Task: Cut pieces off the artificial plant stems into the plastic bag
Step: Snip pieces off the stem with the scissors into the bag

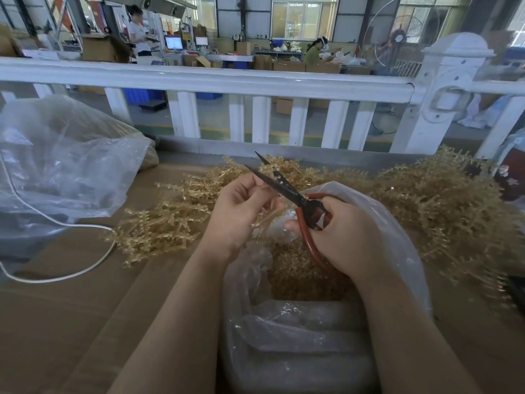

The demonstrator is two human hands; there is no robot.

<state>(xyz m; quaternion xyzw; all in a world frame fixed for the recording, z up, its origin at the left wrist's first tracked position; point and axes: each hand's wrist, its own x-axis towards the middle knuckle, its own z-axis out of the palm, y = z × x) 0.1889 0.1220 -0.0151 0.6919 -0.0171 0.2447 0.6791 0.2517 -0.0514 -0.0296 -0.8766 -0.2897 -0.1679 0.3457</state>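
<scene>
the left hand [241, 211] pinched a spiky golden stem [270, 216] while the right hand [341, 234] gripped open red-handled scissors [287, 191] above the crinkled plastic bag [397, 245].

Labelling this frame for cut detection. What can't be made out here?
Head view only:
- Stem in the left hand: the fingers hide the grip, and it is motion-blurred.
- Scissors: blades open; contact with the stem is unclear.
- Lower handle loop: hidden by the right hand.
- Plastic bag: its bottom is cut off by the frame edge.
</scene>
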